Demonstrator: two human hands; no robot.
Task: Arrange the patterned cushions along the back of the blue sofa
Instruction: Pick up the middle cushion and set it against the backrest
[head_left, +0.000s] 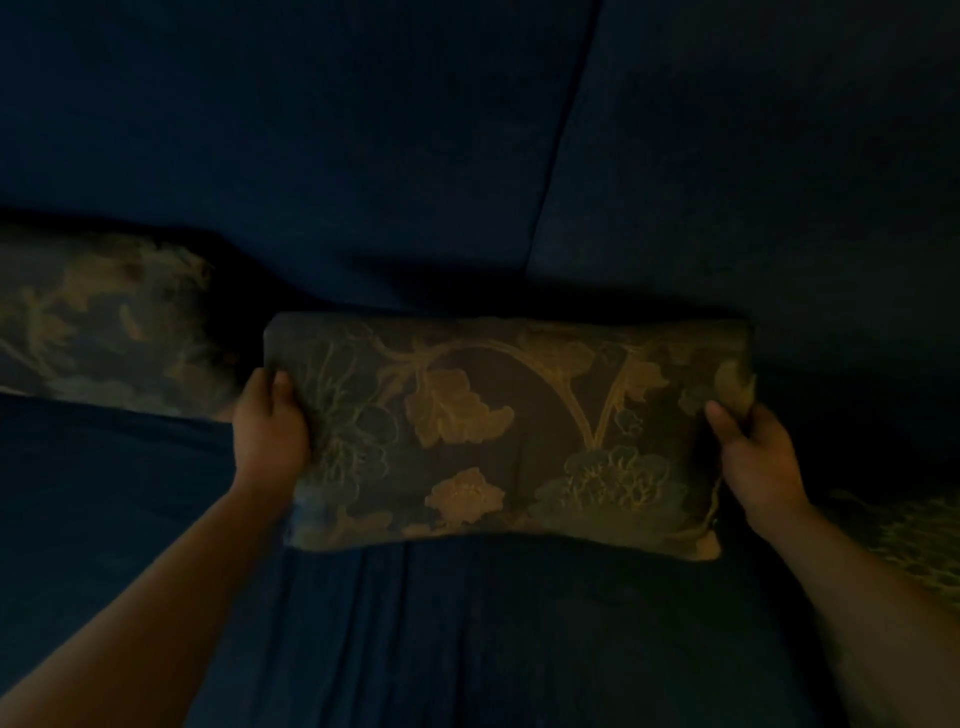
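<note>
- Against the backrest of the blue sofa (311, 130), a floral cushion (493, 431) stands on its long edge, roughly centred in the head view, its lower edge resting on the seat.
- The cushion's face shows gold and tan flowers and curling stems on a dark ground; the light is dim, so finer colours are hard to tell.
- The left hand (267, 428) clasps the cushion's left edge, thumb laid on the front face and the other fingers wrapped out of sight behind.
- The right hand (756, 457) clasps the right edge in the same way, thumb pressing the front near the upper right corner, fingers hidden behind the fabric.
- Both forearms reach in from the bottom corners of the frame, bare and spread well apart.
- A second patterned cushion (104, 322) leans at the far left, near the held one but with a dark gap between them; its print is blurred.
- A third patterned piece (904, 540) shows at the right edge, partly behind the right forearm; whether it lies flat or leans cannot be told.
- A seam between two back cushions of the sofa runs down just above the held cushion's middle.
- The seat fabric in front of the cushion shows long folds running toward the viewer.
</note>
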